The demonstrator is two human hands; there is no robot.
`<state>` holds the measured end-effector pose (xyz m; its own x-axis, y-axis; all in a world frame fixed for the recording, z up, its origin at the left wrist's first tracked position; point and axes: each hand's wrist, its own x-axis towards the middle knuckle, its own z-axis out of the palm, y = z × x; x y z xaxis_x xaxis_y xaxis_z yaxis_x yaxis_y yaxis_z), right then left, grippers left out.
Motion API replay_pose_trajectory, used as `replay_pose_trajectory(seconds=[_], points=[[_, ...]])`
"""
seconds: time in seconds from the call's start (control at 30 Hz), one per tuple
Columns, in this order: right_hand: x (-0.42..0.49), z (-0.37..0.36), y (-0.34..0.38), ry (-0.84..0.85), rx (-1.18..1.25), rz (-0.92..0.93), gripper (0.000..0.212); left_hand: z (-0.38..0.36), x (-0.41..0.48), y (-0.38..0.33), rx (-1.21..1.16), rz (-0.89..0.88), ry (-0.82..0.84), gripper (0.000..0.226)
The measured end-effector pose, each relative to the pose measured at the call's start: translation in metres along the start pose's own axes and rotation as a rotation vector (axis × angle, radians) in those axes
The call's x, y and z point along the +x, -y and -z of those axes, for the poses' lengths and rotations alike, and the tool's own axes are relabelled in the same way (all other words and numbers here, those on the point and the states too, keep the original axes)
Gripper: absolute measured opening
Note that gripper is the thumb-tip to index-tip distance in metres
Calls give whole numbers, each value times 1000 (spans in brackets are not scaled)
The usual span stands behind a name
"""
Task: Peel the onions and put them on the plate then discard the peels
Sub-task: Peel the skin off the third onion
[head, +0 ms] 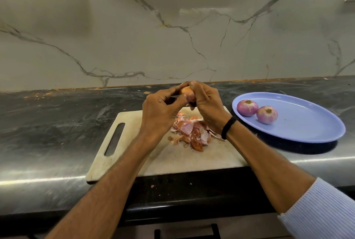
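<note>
Starting on the left: one pale cutting board (pixel 134 142) lies on the dark counter (pixel 57 123), with its handle slot at the left end and its near edge hanging slightly over the front of the counter. Above the board, the left hand (pixel 159 108) has its fingers curled, thumb and forefinger pinching the side of the onion (pixel 187 92). There's something thin and dark tucked in that hand too, maybe a knife blade, but it's too hidden to call. The onion is held up in the air over the far edge of the board, between both hands. What shows of it is orange-tan papery skin on top and pinkish flesh lower down, so it's partly peeled. The right hand (pixel 207 104) wraps around it from the other side, fingers curled over the top, and there's a black wristband (pixel 228 126) on that wrist. Below the hands, one loose pile of peels (pixel 192 133) sits on the board, all brown, orange and pink flakes. Further right, one blue oval plate (pixel 307 123) sits on the counter just beside the board, carrying two peeled onions (pixel 247 107), purple-white and glossy, side by side near its left rim. So that's three onions total: one in hand, two plated
</note>
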<state>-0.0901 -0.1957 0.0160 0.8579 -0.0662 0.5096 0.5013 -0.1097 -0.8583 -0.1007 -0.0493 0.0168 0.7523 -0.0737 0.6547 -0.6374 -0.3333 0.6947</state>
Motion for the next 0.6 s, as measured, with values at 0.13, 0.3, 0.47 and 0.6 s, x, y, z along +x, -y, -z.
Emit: replay_pose_trajectory(seconds=[0.13,0.3,0.47,0.6], points=[[-2,-2,1,16,27,-54,36,0,2,2,-24,38,33,40],[4,-5,4,-37,227,-231,32,2,3,2,-11,31,-58,36],[4,-2,11,-71,360,-277,30,2,2,-2,-39,68,-17,33],[4,-3,10,-59,344,-280,29,1,3,1,22,48,33,47]])
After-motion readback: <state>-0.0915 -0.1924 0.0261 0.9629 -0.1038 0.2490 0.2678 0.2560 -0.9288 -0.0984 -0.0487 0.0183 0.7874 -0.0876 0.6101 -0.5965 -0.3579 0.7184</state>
